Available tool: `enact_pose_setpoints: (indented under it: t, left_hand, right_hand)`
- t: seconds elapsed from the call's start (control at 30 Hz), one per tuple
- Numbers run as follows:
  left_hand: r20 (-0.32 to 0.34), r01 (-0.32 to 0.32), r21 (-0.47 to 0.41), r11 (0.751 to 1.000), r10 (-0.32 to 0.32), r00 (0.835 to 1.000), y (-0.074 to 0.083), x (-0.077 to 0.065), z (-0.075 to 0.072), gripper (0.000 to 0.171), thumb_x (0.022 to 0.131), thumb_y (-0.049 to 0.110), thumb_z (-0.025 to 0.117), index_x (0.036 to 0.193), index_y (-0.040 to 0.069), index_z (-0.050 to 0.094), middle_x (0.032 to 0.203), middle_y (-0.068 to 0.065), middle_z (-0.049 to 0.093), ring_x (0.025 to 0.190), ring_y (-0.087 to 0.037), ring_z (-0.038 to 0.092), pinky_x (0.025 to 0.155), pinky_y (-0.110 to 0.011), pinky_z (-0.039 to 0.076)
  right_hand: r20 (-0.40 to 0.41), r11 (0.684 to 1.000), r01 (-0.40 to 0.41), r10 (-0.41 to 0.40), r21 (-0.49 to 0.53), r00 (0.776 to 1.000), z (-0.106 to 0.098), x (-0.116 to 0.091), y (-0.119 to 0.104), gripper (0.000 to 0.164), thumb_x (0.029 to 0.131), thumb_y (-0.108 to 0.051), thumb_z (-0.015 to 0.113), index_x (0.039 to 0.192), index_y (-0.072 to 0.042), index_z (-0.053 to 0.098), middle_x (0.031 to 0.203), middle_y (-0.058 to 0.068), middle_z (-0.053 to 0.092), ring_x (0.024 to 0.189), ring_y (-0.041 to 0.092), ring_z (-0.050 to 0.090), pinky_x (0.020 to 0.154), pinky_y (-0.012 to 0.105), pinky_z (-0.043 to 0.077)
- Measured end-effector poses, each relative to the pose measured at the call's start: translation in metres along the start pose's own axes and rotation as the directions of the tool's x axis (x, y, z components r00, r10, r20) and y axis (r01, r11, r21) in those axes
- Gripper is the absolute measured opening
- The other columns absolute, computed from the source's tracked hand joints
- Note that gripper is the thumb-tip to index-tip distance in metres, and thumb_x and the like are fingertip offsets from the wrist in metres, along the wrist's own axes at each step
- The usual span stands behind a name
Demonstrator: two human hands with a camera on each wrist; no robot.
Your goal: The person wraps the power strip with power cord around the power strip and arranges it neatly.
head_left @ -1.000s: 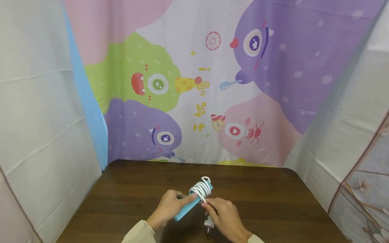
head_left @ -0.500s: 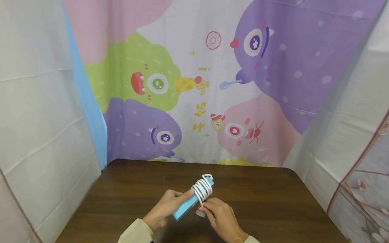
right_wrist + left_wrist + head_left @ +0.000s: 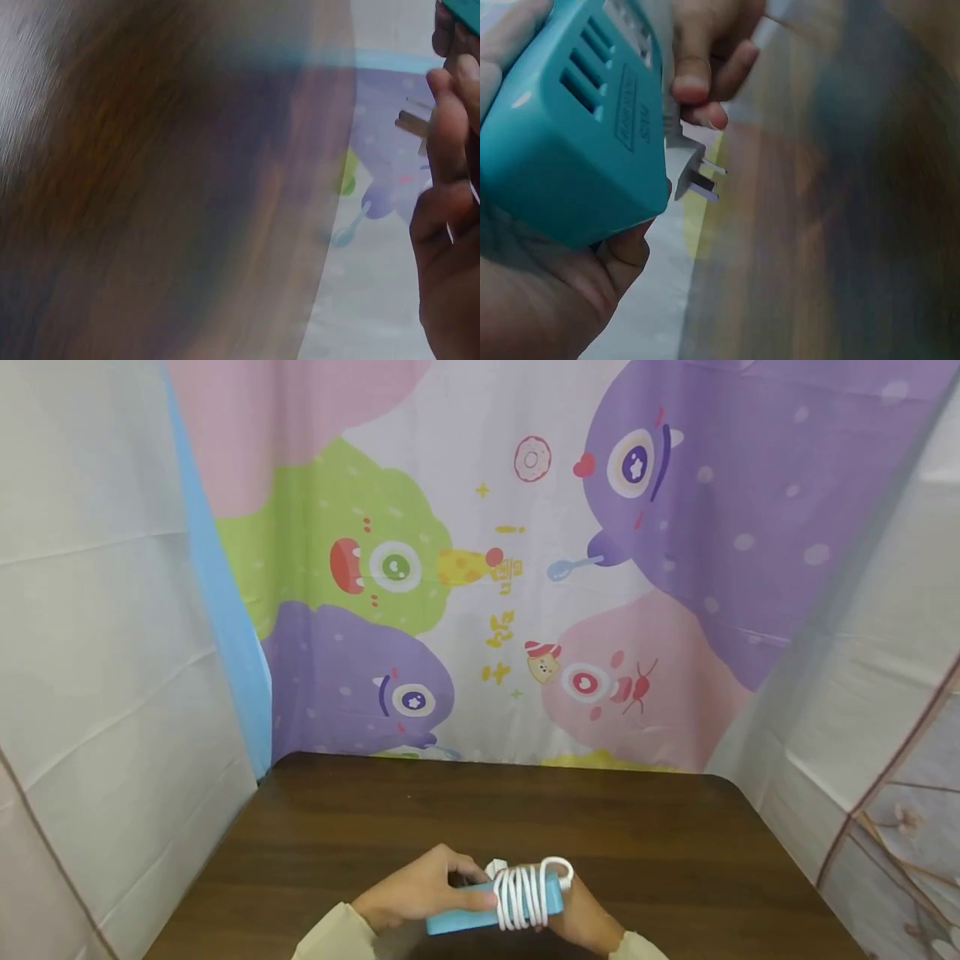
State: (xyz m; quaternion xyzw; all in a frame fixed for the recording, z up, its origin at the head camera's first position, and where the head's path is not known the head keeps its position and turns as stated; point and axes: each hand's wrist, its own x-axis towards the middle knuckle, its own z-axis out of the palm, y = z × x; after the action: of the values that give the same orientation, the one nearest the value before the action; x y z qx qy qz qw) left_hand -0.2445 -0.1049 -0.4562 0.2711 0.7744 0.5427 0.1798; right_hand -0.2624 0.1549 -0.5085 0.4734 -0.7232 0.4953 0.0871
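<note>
A light blue power strip (image 3: 461, 922) is held low over the front of the table, lying nearly level in the head view. Its white power cord (image 3: 521, 898) is wound in several turns round the right half. My left hand (image 3: 416, 889) grips the left half, thumb on the near side. Behind the right end, my right hand (image 3: 588, 917) is partly hidden. In the left wrist view, the fingers (image 3: 692, 84) of the right hand pinch the cord close to the white plug (image 3: 684, 163), whose prongs point away from the strip. Slots show on the strip's end.
The dark wooden table (image 3: 375, 810) extends back to a cartoon-printed curtain (image 3: 487, 718). Pale fabric (image 3: 112, 693) hangs along the left, and more cloth hangs on the right. Much of both wrist views is blurred.
The power strip has turned from a slant to nearly level and come lower, nearer the body. The plug has gone from the near side to behind the strip, with the right hand following.
</note>
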Motion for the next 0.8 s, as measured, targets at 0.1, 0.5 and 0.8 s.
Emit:
enact_pose_setpoints:
  t: [0.1,0.5,0.8]
  left_hand:
    - [0.056,-0.061,0.104,0.993,0.056,0.997,-0.002,0.002,0.002,0.029,0.091,0.039,0.079,0.109,0.016,0.08,0.105,0.01,0.073,0.095,-0.009,0.066,0.084,-0.028,0.054]
    - [0.145,-0.214,0.269,0.939,0.18,0.973,-0.01,0.003,0.007,0.036,0.088,0.035,0.084,0.113,0.01,0.079,0.096,0.015,0.066,0.082,0.0,0.06,0.072,-0.022,0.053]
    - [0.074,-0.152,0.665,0.731,0.137,0.988,-0.016,0.009,0.028,0.058,0.082,0.059,0.08,0.121,0.016,0.078,0.102,0.019,0.066,0.083,0.003,0.05,0.069,-0.02,0.044]
  right_hand:
    - [0.095,0.992,0.045,-0.056,0.116,0.994,-0.007,-0.001,0.004,0.033,0.091,0.011,0.069,0.124,0.003,0.069,0.113,0.015,0.074,0.104,0.017,0.072,0.087,0.035,0.058]
    - [0.424,0.865,-0.397,0.249,0.308,0.871,-0.025,-0.008,0.013,0.036,0.111,-0.012,0.044,0.14,0.0,0.06,0.137,0.01,0.065,0.121,0.022,0.064,0.1,0.033,0.051]
    - [0.393,0.852,-0.518,0.452,0.076,0.801,-0.019,-0.006,0.009,0.035,0.109,-0.032,0.05,0.138,-0.019,0.067,0.114,-0.007,0.073,0.089,0.005,0.058,0.079,0.026,0.047]
